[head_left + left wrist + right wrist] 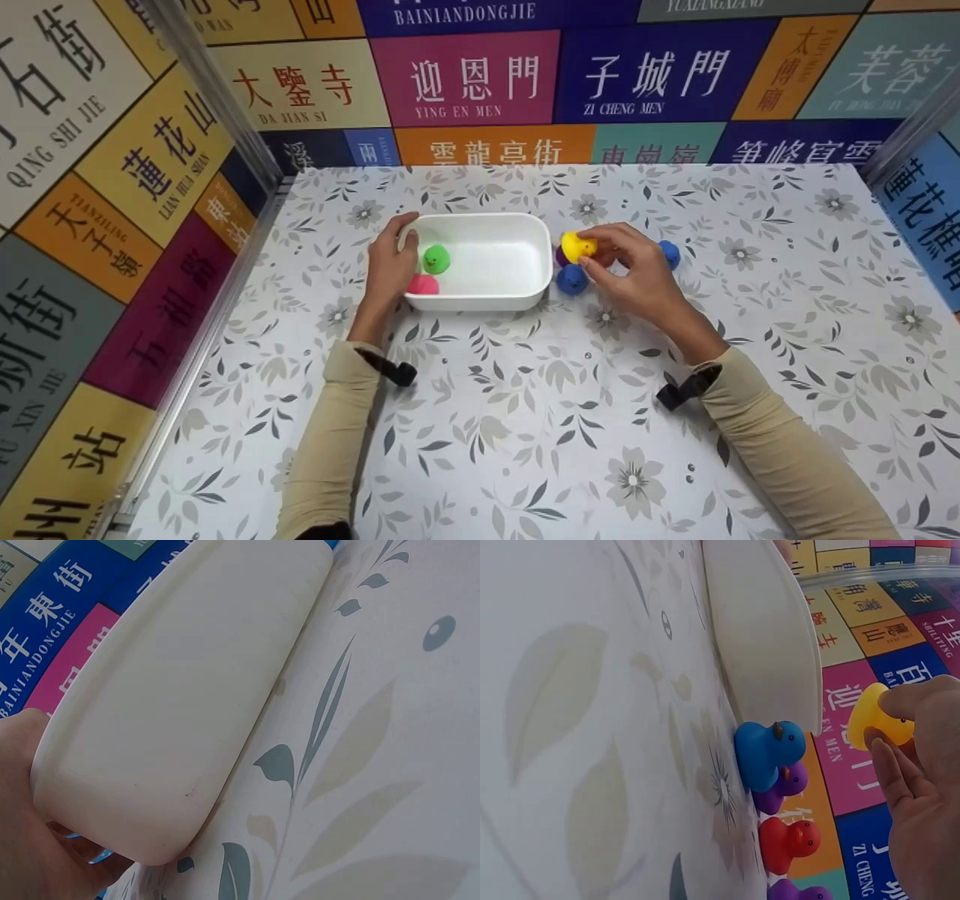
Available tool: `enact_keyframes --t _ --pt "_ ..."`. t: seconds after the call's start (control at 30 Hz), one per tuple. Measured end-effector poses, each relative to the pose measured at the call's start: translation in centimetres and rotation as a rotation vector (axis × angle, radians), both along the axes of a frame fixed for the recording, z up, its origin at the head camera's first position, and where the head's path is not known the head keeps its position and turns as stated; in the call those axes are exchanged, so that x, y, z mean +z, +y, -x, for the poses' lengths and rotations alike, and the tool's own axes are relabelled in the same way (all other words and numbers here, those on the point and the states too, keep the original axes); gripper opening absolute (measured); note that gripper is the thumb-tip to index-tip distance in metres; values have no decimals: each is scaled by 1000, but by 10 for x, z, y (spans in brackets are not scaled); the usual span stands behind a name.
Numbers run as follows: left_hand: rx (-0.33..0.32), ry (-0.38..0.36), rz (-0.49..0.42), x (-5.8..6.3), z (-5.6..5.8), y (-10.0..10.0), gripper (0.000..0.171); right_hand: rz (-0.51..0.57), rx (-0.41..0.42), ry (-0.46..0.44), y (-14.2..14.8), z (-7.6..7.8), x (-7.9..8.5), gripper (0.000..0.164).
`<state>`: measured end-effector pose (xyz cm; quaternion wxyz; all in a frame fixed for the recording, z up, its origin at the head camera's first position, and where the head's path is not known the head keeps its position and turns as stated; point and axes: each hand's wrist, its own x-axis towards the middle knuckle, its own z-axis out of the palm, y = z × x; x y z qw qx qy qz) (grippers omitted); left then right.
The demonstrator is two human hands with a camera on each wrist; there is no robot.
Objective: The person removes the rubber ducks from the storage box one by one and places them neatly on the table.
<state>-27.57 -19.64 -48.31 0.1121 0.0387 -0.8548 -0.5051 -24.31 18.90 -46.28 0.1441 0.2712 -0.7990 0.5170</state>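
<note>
My left hand [391,259] grips the left end of a white plastic box [480,302], thumb over the rim. Inside the box, near that hand, are a green toy duck [436,259] and a pink toy [424,284], the latter partly hidden. Just right of the box, my right hand [637,274] pinches a yellow toy duck [576,246] between thumb and fingers, raised above the table. Below it sits a blue duck [572,280], close to the box wall, with a purple duck [781,787] beside it. The right wrist view also has a red duck [790,844].
Another blue duck [670,255] sits behind the right hand's knuckles. A second purple duck [799,891] is cut off at the bottom of the right wrist view. The flower-patterned table [525,420] meets printed panels [465,75] at the back and left.
</note>
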Motion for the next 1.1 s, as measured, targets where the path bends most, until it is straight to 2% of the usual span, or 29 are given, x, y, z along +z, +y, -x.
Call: enact_keyframes --t 0.13,0.3,0.57,0.87,1.1 --pt "2 -10 -1 0 0 0 41 -7 2 -1 9 -1 -2 35" --pt "-1 -22 -4 -1 0 0 41 -50 -34 5 18 -7 -1 35" --pt "11 -33 -17 1 -2 -1 40 -58 -42 -49 22 -7 -3 38" --pt "8 -27 -12 1 -1 -1 40 -153 -18 -97 33 -2 -5 28" --pt "10 -39 -15 1 0 0 40 -297 -41 -146 35 -2 -6 32"
